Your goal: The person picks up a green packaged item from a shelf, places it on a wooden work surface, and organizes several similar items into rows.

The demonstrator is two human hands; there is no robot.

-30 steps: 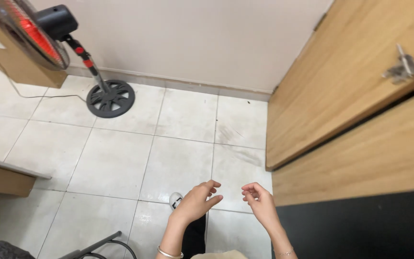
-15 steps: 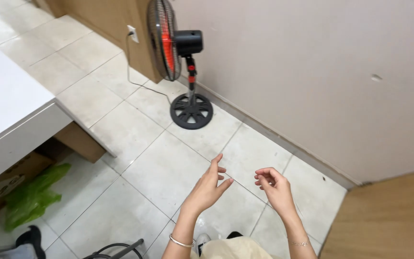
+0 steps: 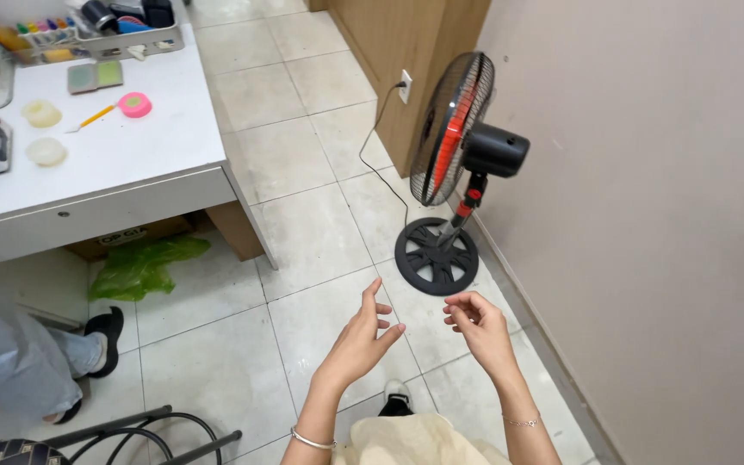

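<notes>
Your left hand [image 3: 362, 331] hangs empty, fingers loosely spread; your right hand [image 3: 475, 323] curls its fingertips together, pinching nothing visible. The black-and-red pedestal fan [image 3: 458, 164] stands at one o'clock, plugged in by the wall.

Your left hand [image 3: 362, 337] and right hand [image 3: 476, 325] hang in open air over bare tile floor [image 3: 303, 215], nothing between them. The standing fan [image 3: 458, 155] is the landmark: its round black base [image 3: 437, 256] sits just ahead of your right hand, blocking low forward reach there. Right of the fan, the wall [image 3: 647, 215] shuts that side off. The cord [image 3: 376, 155] trails left of the fan to a wooden cabinet [image 3: 406, 52]. Far left of the fan, a white table [image 3: 114, 164], green bag [image 3: 139, 263] and another person's leg [image 3: 10, 353]. Between table and fan, open passage.
</notes>
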